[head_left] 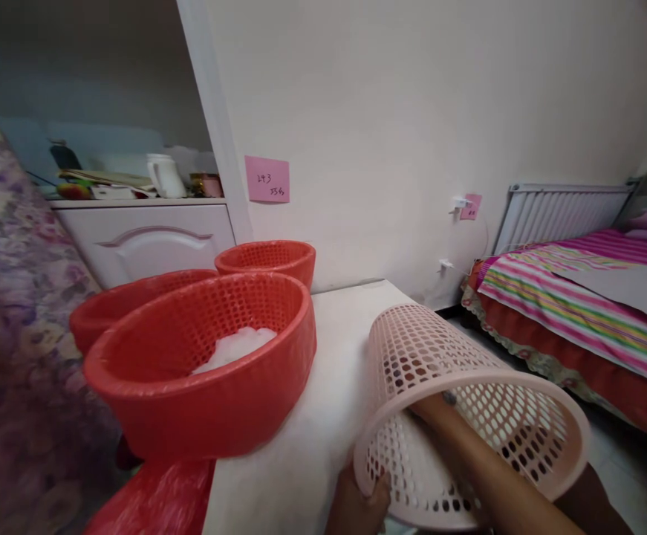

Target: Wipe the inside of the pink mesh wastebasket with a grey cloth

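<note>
Bedding in bright stripes covers the bed (pixel 590 312) at the right, with a white radiator (pixel 557 212) behind it along the pale wall (pixel 401 111), where 2 pink notes (pixel 267 179) are stuck. At the left stands a white cabinet (pixel 150 238) with a white kettle (pixel 164 175) on top. Nearer, a white table (pixel 323 371) carries 3 red perforated baskets; the largest red basket (pixel 206 371) sits at the front left and holds something white and crumpled, probably a plastic bag (pixel 234 348), though the view is too soft to be sure. Beside it, at the table's right edge, a pale pink mesh basket (pixel 457 416) lies tipped on its side with its open mouth toward the camera. The right hand (pixel 440 405) reaches deep into that mouth, the forearm passing over the rim; its fingers are hidden behind the mesh, so I cannot tell how they are set. The left hand (pixel 359 505) grips the basket's lower rim at the bottom of the picture, thumb pressed against the outer edge, the other fingers out of sight beneath it.
</note>
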Tool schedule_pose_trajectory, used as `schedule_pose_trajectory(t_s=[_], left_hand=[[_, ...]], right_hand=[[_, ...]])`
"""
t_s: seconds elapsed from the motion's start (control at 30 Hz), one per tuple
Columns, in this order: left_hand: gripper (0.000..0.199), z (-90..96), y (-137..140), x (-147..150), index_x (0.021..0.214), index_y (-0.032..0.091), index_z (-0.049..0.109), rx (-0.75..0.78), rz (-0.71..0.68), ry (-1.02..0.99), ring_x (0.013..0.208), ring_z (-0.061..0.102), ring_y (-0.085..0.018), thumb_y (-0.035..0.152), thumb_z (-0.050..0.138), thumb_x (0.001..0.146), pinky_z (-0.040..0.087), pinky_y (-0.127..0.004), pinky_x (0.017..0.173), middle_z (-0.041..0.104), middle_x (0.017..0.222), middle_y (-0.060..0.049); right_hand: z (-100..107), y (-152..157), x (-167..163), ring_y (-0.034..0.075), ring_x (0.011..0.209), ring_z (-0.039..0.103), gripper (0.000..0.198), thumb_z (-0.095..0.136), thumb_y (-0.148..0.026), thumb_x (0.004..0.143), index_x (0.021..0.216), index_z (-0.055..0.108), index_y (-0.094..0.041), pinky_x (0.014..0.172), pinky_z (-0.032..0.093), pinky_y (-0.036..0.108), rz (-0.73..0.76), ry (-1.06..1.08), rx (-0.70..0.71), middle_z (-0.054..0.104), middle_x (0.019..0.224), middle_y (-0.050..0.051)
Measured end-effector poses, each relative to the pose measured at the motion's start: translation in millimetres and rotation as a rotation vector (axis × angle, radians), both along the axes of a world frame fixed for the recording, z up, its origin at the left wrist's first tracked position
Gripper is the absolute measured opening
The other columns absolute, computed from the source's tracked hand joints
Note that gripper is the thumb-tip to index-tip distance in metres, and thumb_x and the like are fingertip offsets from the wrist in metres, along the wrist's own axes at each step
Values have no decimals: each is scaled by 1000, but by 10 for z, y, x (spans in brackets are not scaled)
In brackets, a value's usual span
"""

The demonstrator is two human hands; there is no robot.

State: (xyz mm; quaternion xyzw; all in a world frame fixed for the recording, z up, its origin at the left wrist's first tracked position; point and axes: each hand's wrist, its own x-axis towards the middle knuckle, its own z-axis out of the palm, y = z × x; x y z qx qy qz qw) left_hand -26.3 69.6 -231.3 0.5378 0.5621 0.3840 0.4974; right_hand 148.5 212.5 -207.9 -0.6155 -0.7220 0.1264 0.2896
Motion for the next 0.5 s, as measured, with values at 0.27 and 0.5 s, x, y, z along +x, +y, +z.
schedule_pose_trajectory(t_s=[0.27, 0.5], left_hand=[[21, 91, -47, 44, 86, 14, 59, -6, 38, -24, 34, 37, -6, 34, 53, 83, 26, -17, 34, 45, 40, 9], [39, -19, 13, 37, 72, 15, 57, 28, 38, -35, 33, 41, -7, 53, 55, 76, 28, -19, 32, 48, 43, 6]], right_hand=[[-42, -284, 83, 33, 120, 51, 59, 48, -3, 66, 122, 60, -20, 101, 39, 48, 70, -142, -57, 64, 121, 13], [-10, -1274, 181, 25, 105, 56, 81, 45, 1, 47, 121, 61, -26, 90, 45, 37, 330, -122, -146, 62, 115, 8]])
